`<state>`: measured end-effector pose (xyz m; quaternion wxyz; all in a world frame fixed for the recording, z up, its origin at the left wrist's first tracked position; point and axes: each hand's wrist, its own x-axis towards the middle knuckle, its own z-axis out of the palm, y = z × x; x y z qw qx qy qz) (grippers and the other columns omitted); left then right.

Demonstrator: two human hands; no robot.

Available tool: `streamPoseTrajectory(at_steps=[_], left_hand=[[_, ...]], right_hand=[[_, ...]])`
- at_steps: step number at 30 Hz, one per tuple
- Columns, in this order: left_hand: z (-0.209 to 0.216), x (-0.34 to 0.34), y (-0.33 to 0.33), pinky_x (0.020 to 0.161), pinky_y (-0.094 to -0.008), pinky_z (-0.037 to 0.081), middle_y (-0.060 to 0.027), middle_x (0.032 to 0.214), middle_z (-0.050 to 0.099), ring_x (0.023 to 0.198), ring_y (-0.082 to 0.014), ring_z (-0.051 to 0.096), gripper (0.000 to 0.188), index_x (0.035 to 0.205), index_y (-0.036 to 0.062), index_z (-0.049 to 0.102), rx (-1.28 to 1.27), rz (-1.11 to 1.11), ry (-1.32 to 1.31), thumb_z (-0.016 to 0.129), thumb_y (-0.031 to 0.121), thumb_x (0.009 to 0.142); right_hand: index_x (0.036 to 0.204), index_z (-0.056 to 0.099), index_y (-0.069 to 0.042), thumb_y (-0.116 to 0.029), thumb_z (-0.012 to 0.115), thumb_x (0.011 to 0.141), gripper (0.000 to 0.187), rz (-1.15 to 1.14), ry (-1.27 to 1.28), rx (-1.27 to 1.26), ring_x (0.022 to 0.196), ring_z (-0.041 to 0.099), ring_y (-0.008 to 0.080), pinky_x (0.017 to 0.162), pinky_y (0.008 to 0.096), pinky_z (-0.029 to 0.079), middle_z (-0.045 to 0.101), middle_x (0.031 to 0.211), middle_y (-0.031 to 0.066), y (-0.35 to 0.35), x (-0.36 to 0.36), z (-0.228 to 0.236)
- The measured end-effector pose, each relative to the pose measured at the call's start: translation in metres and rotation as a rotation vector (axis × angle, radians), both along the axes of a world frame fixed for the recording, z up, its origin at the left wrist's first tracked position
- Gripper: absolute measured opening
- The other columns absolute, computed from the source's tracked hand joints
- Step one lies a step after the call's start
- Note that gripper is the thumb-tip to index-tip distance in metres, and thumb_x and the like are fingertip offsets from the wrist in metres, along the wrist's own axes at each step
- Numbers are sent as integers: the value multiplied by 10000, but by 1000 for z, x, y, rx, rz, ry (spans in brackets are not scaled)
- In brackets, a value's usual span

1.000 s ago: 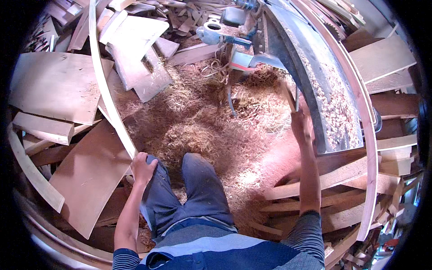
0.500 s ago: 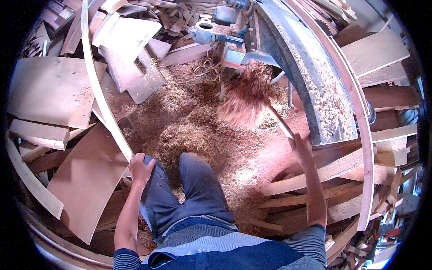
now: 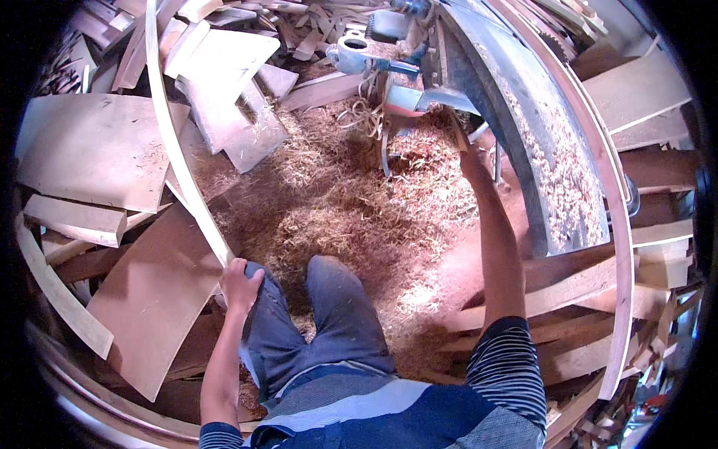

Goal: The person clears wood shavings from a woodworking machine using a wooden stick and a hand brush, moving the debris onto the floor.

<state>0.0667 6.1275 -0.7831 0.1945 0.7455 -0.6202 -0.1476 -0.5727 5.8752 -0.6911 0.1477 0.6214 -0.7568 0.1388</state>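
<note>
My right hand (image 3: 471,159) is closed around the short wooden handle (image 3: 458,133) of a hand broom and reaches in beside the machine. The broom's bristles are mostly hidden in shadow under the machine's edge. Curly wood shavings (image 3: 430,168) lie just left of that hand. By my left knee, my left hand (image 3: 243,284) is closed over the near end of a long, curved pale wooden strip (image 3: 176,153). That strip runs up past the far left edge of the view. More shavings and dust (image 3: 321,224) cover the floor ahead of my knees.
A woodworking machine with a long metal table (image 3: 557,172), strewn with chips, stands at the right. Its blue metal fittings (image 3: 359,56) jut out at the far middle. Boards (image 3: 93,150) are heaped on the left, and curved timbers (image 3: 553,295) are stacked on the right.
My right arm has stretched forward, carrying the broom away from me in under the machine. Its blurred bristles were in plain view before. My left hand stays at the strip.
</note>
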Motion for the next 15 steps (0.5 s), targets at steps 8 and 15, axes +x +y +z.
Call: streamPoseTrajectory(at_steps=[8, 15], left_hand=[[11, 7, 7, 917, -472, 473, -133, 1079, 667, 1062, -355, 606, 435, 1046, 33, 671, 74, 39, -9, 776, 344, 761], [1, -4, -2, 906, -469, 475, -132, 1058, 666, 1047, -359, 609, 428, 1042, 36, 675, 16, -11, 22, 778, 335, 753]], right_hand=[[961, 518, -32, -297, 621, 969, 284, 306, 2, 172, 615, 622, 469, 525, 574, 460, 597, 644, 240, 217, 0, 46], [939, 544, -14, -303, 571, 996, 297, 171, 198, -54, 737, 660, 475, 589, 566, 513, 648, 734, 266, 214, -10, 50]])
